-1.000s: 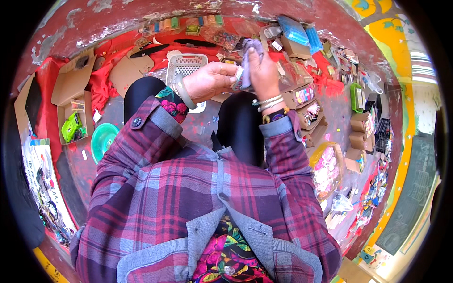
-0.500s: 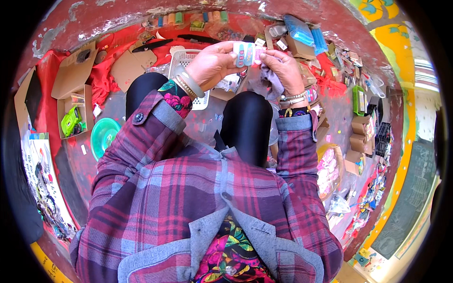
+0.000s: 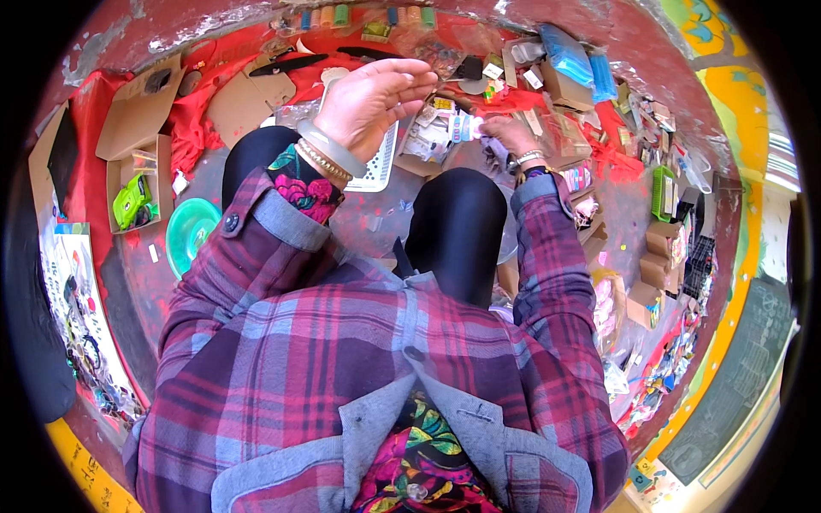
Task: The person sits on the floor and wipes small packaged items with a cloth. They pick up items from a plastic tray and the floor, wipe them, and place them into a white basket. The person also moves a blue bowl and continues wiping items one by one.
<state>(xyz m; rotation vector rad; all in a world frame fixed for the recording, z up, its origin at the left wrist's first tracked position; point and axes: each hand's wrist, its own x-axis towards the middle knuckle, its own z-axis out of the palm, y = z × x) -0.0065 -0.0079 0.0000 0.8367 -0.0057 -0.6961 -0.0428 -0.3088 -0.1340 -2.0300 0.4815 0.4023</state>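
Observation:
My left hand (image 3: 369,101) is raised over the white plastic basket (image 3: 382,169), its fingers stretched out and holding nothing. In my right hand (image 3: 510,137), farther to the right, is a small white-and-blue printed card (image 3: 463,128), pinched at its right end. A greyish-purple cloth (image 3: 494,161) hangs below the same hand, partly hidden by it. Just left of the card stands an open carton (image 3: 416,164) with small packs inside.
A green basin (image 3: 190,232) and an open cardboard box (image 3: 128,145) holding a green toy car (image 3: 131,203) are at the left. Blue plastic-wrapped packs (image 3: 568,56) lie at the back right. A green basket (image 3: 663,193) and small cartons (image 3: 663,244) stand farther right.
My left hand has let go of the card and drawn away to the left, opening its fingers. My right hand has moved forward and down with the card, toward the open carton.

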